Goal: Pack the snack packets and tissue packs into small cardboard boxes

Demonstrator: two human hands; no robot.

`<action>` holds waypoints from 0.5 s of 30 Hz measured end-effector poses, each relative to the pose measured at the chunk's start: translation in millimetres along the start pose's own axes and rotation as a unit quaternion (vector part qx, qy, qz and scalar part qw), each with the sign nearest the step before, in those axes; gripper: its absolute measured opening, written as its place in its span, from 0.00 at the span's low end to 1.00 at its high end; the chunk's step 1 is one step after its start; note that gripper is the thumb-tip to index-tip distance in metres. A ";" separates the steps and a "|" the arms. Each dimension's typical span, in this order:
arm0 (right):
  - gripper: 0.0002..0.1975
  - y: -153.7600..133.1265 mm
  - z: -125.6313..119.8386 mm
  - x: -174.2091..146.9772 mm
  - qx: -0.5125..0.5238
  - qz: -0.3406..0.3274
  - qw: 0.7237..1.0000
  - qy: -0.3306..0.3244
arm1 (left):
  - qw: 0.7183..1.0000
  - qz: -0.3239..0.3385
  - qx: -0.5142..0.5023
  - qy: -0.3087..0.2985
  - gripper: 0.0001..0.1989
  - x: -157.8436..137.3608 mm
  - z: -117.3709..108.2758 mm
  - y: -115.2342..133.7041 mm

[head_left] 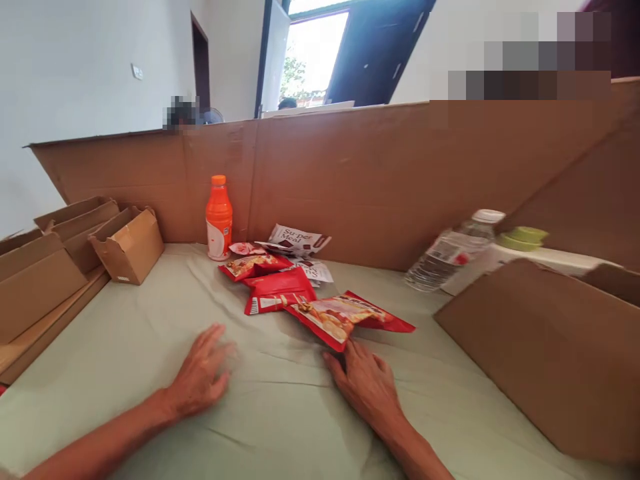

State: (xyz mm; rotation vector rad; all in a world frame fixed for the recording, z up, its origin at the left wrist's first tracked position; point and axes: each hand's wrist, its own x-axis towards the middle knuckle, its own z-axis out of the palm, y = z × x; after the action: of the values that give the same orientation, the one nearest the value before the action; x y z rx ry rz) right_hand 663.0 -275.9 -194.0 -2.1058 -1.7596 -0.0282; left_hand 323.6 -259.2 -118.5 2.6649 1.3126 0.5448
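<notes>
Several red snack packets lie in a loose row in the middle of the cloth. My right hand is closed at the near edge of the closest red snack packet, its fingertips hidden beneath it. That packet is bent and overlaps another red packet. A further red packet lies behind, against white packets with dark print. My left hand hovers over the cloth to the left, slightly blurred, fingers apart, holding nothing.
A pale green cloth covers the surface. An orange bottle stands by the cardboard wall. Cardboard boxes are at left, another cardboard box at right. A clear bottle leans beside a green lid. People are beyond the wall.
</notes>
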 end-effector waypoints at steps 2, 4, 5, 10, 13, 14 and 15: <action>0.22 6.7 3.4 0.4 -0.014 -0.007 1.000 0.001 | 0.998 -0.040 0.032 0.043 0.27 22.6 -28.8 -27.9; 0.22 11.8 6.4 1.2 -0.024 -0.013 1.000 -0.001 | 0.989 -0.090 0.069 0.093 0.28 52.2 -65.1 -62.4; 0.22 13.3 7.2 1.5 -0.026 -0.014 1.000 -0.003 | 0.983 -0.114 0.089 0.117 0.29 68.0 -84.3 -80.6; 0.21 11.4 4.8 1.1 -0.018 -0.011 1.000 -0.002 | 0.937 -0.247 0.162 0.189 0.30 130.1 -162.1 -159.2; 0.22 9.0 3.4 0.9 -0.009 -0.006 1.000 0.004 | 0.920 -0.304 0.171 0.177 0.22 140.8 -183.7 -185.7; 0.22 8.6 3.3 1.1 -0.008 -0.004 1.000 0.004 | 0.920 -0.311 0.168 0.167 0.21 140.2 -187.2 -190.1; 0.21 8.2 3.2 1.2 -0.009 -0.003 1.000 0.004 | 0.924 -0.309 0.163 0.154 0.20 137.9 -189.2 -191.9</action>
State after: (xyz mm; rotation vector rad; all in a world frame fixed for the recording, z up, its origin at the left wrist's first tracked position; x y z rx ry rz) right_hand 670.2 -274.8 -199.0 -2.1098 -1.7664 -0.0537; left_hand 188.2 -41.9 43.0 2.2209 2.3891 0.7141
